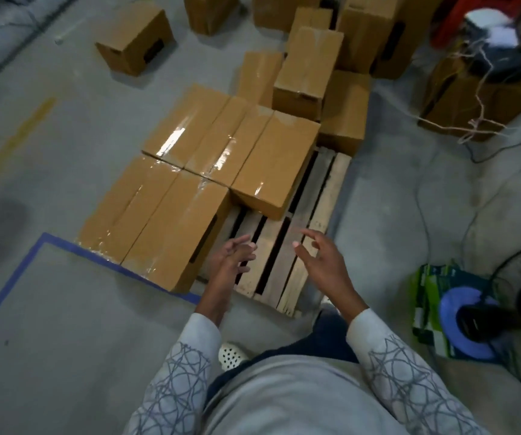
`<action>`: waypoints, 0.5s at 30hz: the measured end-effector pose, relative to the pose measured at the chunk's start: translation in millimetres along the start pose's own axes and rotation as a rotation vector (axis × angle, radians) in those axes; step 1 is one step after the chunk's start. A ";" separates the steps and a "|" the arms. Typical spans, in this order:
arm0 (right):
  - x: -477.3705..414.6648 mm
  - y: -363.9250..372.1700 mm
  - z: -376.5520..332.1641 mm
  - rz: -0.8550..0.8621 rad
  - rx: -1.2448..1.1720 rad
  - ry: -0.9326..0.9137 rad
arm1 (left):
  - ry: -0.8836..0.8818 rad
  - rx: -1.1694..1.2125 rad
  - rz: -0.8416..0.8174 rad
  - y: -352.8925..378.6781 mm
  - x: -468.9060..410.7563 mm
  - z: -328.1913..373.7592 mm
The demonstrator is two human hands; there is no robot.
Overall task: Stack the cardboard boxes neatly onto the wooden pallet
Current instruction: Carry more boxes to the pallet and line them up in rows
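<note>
A wooden pallet lies on the concrete floor in front of me. Several taped cardboard boxes sit on it in two rows; the nearest one is at its front left, and the right-hand box of the far row stands beside the bare slats. More boxes stand behind the pallet, one of them on top of others. My left hand and my right hand hover above the bare front-right slats, fingers relaxed, holding nothing.
Loose boxes stand on the floor at the back, one off to the left. Blue tape marks a rectangle at the left. At the right lie cables, a blue-and-black device and a box with cords.
</note>
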State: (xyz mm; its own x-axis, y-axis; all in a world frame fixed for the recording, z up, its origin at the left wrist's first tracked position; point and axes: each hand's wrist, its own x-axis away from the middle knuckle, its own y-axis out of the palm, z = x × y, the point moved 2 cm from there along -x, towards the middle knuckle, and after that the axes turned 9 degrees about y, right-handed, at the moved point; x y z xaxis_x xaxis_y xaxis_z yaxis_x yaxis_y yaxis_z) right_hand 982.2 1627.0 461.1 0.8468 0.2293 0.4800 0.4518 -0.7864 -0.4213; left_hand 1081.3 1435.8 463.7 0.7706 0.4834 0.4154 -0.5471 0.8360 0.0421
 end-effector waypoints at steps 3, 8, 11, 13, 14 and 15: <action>-19.3 -40.1 17.0 0.067 -0.089 0.059 | 0.007 -0.008 -0.012 37.9 -22.6 -0.2; -70.9 -123.0 44.8 0.087 -0.132 0.060 | 0.001 -0.011 0.001 139.1 -65.3 4.5; -105.7 -181.3 49.5 0.063 -0.106 0.055 | -0.004 0.002 0.023 211.2 -92.9 16.9; -126.1 -218.1 45.5 0.082 -0.099 0.030 | -0.010 0.016 0.010 255.4 -110.5 30.1; -137.1 -234.8 42.3 0.095 -0.098 0.018 | -0.009 0.025 0.003 275.6 -118.4 36.3; -148.6 -249.5 37.8 0.109 -0.096 0.012 | -0.005 0.023 -0.003 293.6 -125.1 42.3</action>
State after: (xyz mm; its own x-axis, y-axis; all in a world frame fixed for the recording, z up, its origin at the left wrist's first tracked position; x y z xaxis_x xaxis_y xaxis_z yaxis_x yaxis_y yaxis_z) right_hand 754.2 1810.8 465.9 0.8857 0.1334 0.4447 0.3279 -0.8578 -0.3959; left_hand 810.4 1609.8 462.5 0.7707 0.4791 0.4200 -0.5520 0.8314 0.0645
